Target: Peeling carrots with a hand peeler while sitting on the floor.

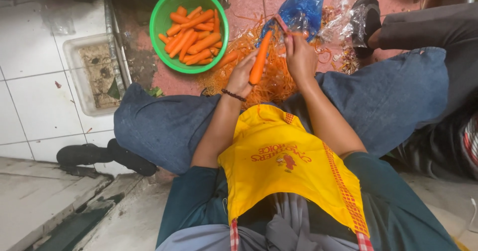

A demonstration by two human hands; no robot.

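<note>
1. Head view: my left hand (242, 76) is closed around the lower end of a carrot (260, 58), held slanted above my knees. My right hand (298, 52) is clamped on a peeler (280, 23) at the carrot's upper end.
2. I judge the work well along: the green bowl (158, 13) holds many peeled carrots, and orange peelings (279, 81) are heaped beneath my hands.
3. What is left I cannot tell; the blue plastic bag (303, 7) hides its contents.
4. The floor is reddish and dirty, with white tiles (30, 81) and a drain to my left.
</note>
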